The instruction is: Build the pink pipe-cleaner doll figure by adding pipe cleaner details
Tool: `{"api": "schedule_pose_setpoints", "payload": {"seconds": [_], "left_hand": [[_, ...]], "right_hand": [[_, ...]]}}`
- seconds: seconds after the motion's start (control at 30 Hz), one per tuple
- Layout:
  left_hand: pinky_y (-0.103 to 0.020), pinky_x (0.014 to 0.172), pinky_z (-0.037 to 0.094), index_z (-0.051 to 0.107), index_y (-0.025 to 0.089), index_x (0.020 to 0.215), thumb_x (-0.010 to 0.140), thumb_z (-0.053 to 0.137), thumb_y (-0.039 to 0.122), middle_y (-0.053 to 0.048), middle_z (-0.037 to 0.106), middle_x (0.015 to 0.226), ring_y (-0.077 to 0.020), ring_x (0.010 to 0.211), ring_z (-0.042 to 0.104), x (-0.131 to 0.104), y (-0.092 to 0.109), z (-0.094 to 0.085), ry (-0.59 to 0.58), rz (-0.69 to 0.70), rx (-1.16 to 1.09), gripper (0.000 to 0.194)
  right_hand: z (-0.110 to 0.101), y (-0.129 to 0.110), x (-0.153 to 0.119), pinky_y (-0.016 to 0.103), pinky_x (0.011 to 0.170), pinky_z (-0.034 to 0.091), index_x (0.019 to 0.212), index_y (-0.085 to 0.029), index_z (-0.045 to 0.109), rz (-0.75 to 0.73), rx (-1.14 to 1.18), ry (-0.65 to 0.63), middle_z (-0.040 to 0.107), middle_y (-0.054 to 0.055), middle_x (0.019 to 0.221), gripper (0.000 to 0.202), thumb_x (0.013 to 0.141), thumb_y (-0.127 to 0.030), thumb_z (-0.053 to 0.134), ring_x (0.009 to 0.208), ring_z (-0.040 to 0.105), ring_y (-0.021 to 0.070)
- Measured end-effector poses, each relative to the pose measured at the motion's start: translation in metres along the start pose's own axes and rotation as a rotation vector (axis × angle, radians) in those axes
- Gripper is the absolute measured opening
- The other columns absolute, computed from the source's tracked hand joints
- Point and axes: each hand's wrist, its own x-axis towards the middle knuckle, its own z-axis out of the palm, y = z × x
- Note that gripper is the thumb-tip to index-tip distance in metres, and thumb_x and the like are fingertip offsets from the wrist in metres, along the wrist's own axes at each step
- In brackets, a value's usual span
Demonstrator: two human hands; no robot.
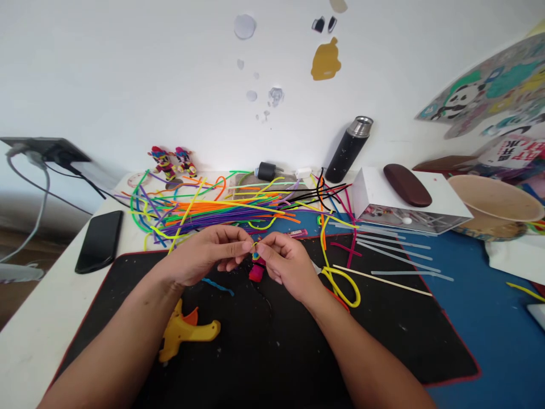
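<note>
Over the black mat (238,363), my left hand (213,250) and my right hand (287,261) meet fingertip to fingertip, each closed in a pinch. Between them is a small pipe cleaner figure (256,270), pink and red below with blue and yellow near the fingertips. My fingers partly cover its upper part. A short blue twisted pipe cleaner (218,286) lies below my left hand. Beside my right wrist are scissors with yellow handles (346,287). The yellow glue gun (191,332) rests near my left forearm.
Colourful pipe cleaners (213,213) are heaped behind my hands. Two finished-looking dolls (163,163) stand at the back left, above a phone (99,241). Glue sticks (400,253), a wooden stick (383,280), a white box (409,213) and a black flask (349,149) are on the right.
</note>
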Motion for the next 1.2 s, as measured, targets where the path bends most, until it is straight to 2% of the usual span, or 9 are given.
{"api": "schedule_pose_setpoints", "payload": {"seconds": [0.1,0.23,0.47,0.7,0.87,1.0,1.2], "left_hand": [[-0.018,0.048,0.031,0.069,0.017,0.081,0.081,0.089,0.053,0.004,0.056,0.065,-0.0082,0.056,0.048,0.001,-0.002,0.001,0.004,-0.017,-0.024,0.041],[-0.019,0.049,0.032,0.072,0.017,0.082,0.080,0.090,0.050,0.004,0.056,0.067,-0.0074,0.055,0.047,0.001,-0.004,0.005,0.031,0.036,-0.041,0.038],[-0.020,0.049,0.032,0.076,0.017,0.083,0.082,0.088,0.047,0.003,0.058,0.066,-0.0075,0.054,0.045,0.002,-0.007,0.015,0.154,0.153,-0.036,0.032],[-0.019,0.049,0.031,0.072,0.016,0.077,0.076,0.092,0.047,0.003,0.059,0.066,-0.0071,0.054,0.043,0.006,-0.008,0.027,0.266,0.227,-0.091,0.036],[-0.022,0.053,0.036,0.074,0.017,0.082,0.083,0.086,0.051,0.003,0.059,0.067,-0.0095,0.057,0.045,0.005,-0.005,0.023,0.223,0.253,0.086,0.036],[-0.023,0.056,0.039,0.074,0.018,0.082,0.084,0.082,0.055,0.002,0.062,0.069,-0.0118,0.061,0.049,0.002,0.000,0.022,0.236,0.258,0.230,0.039],[-0.024,0.056,0.039,0.073,0.018,0.080,0.083,0.080,0.061,0.001,0.061,0.068,-0.0126,0.061,0.048,0.001,0.004,0.027,0.245,0.241,0.266,0.044]], "right_hand": [[0.000,0.000,0.000,0.019,0.034,0.023,0.083,-0.020,0.064,0.002,0.008,0.007,0.046,-0.012,0.050,0.043,0.081,-0.057,0.084,0.035,0.031,0.0045],[0.001,0.000,-0.001,0.019,0.034,0.022,0.081,-0.020,0.063,0.006,0.029,0.037,0.043,-0.013,0.049,0.043,0.081,-0.057,0.085,0.035,0.030,0.0042],[0.004,0.001,-0.002,0.019,0.033,0.019,0.079,-0.021,0.061,-0.034,0.071,0.088,0.039,-0.014,0.046,0.044,0.082,-0.057,0.085,0.033,0.026,0.0039],[0.005,0.000,-0.004,0.019,0.033,0.021,0.079,-0.021,0.059,-0.095,0.038,0.103,0.040,-0.014,0.046,0.043,0.085,-0.057,0.083,0.033,0.028,0.0046],[0.005,0.002,-0.004,0.019,0.034,0.022,0.078,-0.022,0.059,-0.088,0.018,0.111,0.040,-0.013,0.047,0.044,0.084,-0.059,0.082,0.034,0.029,0.0048],[0.004,0.002,-0.003,0.020,0.034,0.022,0.079,-0.022,0.060,-0.062,0.022,0.133,0.039,-0.014,0.046,0.043,0.084,-0.058,0.083,0.034,0.027,0.0047],[0.004,0.003,-0.003,0.020,0.034,0.022,0.079,-0.021,0.060,-0.070,0.016,0.149,0.039,-0.013,0.047,0.041,0.084,-0.056,0.083,0.035,0.026,0.0048]]}}
